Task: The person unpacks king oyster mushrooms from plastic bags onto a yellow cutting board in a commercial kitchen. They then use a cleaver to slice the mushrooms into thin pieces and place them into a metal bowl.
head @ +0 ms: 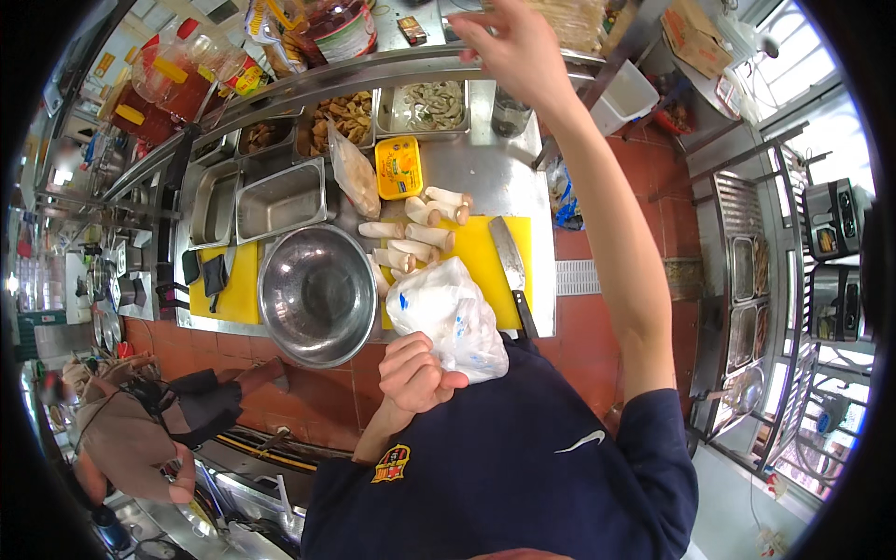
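My left hand (pixel 416 372) is closed around the gathered top of a white plastic bag (pixel 451 318) held against my shirt; what fills it cannot be told. My right hand (pixel 507 59), blurred, is stretched over the shelf (pixel 392 66) at the far side, fingers apart and nothing seen in them. Below the bag lies a yellow cutting board (pixel 483 245) with several king oyster mushrooms (pixel 429 236) at its left and a cleaver-like kitchen knife (pixel 509 255) at its right. A large steel bowl (pixel 317 294) sits left of the bag, overhanging the table's front edge.
Steel pans (pixel 281 201) stand at the left; sliced food fills another pan (pixel 430 105) at the back. A yellow plastic tub (pixel 399 166) and a clear food bag (pixel 353 168) stand behind the mushrooms. Another person (pixel 140 434) is behind on the left. Steel racks (pixel 742 280) line the right.
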`<state>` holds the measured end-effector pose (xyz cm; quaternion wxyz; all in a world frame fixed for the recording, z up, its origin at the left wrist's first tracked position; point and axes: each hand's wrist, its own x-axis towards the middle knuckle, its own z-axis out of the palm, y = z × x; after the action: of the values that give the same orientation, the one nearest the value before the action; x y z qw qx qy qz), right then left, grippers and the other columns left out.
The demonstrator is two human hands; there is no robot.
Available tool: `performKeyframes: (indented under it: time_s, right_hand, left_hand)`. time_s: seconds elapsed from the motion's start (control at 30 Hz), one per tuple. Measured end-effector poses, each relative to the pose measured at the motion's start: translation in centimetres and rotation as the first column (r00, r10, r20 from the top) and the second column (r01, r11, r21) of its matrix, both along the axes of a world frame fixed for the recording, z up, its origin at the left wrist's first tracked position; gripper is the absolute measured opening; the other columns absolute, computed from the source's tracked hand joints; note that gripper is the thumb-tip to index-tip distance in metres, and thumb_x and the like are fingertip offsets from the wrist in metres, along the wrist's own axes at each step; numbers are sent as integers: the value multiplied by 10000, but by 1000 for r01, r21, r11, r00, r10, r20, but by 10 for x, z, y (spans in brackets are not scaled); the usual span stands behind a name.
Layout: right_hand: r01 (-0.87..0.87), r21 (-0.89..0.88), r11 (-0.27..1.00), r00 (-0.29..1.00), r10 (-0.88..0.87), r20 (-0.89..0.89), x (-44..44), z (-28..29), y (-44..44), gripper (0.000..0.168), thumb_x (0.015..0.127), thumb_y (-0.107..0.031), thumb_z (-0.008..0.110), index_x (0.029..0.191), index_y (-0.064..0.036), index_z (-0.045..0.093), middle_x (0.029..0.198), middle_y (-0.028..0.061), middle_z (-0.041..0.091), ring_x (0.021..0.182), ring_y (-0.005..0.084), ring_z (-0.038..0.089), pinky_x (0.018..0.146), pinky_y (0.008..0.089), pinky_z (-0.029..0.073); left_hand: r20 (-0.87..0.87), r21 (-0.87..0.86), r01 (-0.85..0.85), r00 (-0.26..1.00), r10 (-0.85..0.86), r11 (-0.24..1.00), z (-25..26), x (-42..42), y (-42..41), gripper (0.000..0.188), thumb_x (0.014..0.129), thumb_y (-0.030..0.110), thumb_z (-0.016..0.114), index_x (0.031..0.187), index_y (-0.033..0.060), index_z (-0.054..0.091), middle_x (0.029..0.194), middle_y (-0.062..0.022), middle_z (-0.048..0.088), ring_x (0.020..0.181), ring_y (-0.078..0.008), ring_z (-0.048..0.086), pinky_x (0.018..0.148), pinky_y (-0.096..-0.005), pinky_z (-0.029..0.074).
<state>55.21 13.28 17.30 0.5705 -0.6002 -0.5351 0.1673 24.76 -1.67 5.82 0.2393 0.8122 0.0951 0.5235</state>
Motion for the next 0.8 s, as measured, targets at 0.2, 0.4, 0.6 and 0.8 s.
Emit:
performKeyframes:
  time_s: [0.2,0.4,0.6,0.8]
  right_hand:
    - [-259,-177,949,951,283,122,-27,-80,-103,470,887,-167,734,1332,-71,620,1236,118,701,951,195,709,762,303,561]
    - [-446,-356,821,874,486,26,-97,-121,-211,628,716,-288,884,1293,-164,670,1387,102,554,1030,281,636,902,399,542]
    - [-247,-144,958,879,284,382,-126,-154,-231,343,797,-213,768,1122,-107,731,1217,90,657,922,234,630,757,365,518]
    - [-160,-120,980,892,195,407,-113,-145,-247,328,693,-64,740,1013,1,718,1120,100,721,769,235,628,700,352,520]
  left_hand:
    - [16,-5,14,1000,-14,1000,-1,8,14,596,933,271,751,552,76,337,523,-14,342,436,-186,397,440,-297,383]
    - [-79,55,-24,996,29,998,5,24,28,576,922,290,760,546,106,364,504,7,351,434,-177,414,457,-281,364]
    - [-85,62,-18,996,23,998,7,45,26,635,883,396,789,528,107,349,493,7,351,420,-177,358,435,-289,277]
    - [-118,-397,219,951,-286,891,-12,43,38,508,739,428,893,729,82,522,680,-26,538,597,-199,531,578,-332,447]
